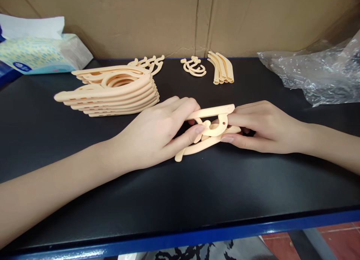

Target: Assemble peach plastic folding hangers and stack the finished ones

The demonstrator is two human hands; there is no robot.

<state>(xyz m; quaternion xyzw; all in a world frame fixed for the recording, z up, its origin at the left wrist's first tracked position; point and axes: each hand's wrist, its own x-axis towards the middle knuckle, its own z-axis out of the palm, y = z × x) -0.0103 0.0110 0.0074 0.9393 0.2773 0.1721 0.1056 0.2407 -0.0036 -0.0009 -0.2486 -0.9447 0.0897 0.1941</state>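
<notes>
I am holding a peach hanger piece (213, 129) low over the black table (197, 188), near its middle; my left hand (157, 130) is clenching its fingers around the flat bar and hook, and my right hand (264, 126) is pinching the other end; I am, I judge, fitting the parts together, and the next move is calling for steady alignment at the pivot hole; a stack of hangers (112, 91) is lying behind my left hand.

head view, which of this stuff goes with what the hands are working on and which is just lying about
In hand: peach hanger, gripped by left hand and right hand; stack of matching hangers; loose hooks; curved arm pieces.

Lying about: tissue pack; crumpled plastic bag; cardboard wall behind.
</notes>
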